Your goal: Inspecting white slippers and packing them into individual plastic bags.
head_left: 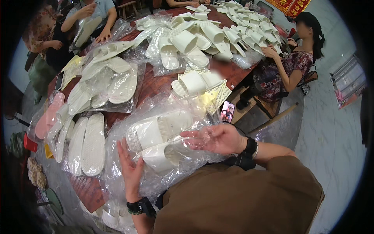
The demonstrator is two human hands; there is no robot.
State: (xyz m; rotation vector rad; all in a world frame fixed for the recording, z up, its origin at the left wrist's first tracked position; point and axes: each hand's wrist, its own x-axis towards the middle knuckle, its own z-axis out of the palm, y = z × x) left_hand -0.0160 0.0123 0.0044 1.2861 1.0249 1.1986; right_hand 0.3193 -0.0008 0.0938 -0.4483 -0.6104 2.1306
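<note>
A pair of white slide slippers (pixel 156 136) lies in a large clear plastic bag (pixel 117 171) in front of me. My left hand (pixel 130 165) rests against the bag's left side, with its thumb spread away from the fingers. At the right end of the bag is my right hand (pixel 218 140), palm turned up and fingers stretched out toward the slippers. Glossy film lies over its fingertips; whether they are inside the bag or under it I cannot tell. A single white slipper (pixel 191 84) lies just beyond the bag, beside yellow and white printed sheets (pixel 216 97).
White slippers (pixel 183 39) are heaped across the reddish wooden table (pixel 87 191). Bagged white slippers (pixel 87 144) and pink ones (pixel 48 117) lie at the left. A phone (pixel 227 112) lies near the right edge. People sit around; one at far left holds a bagged slipper (pixel 85 31).
</note>
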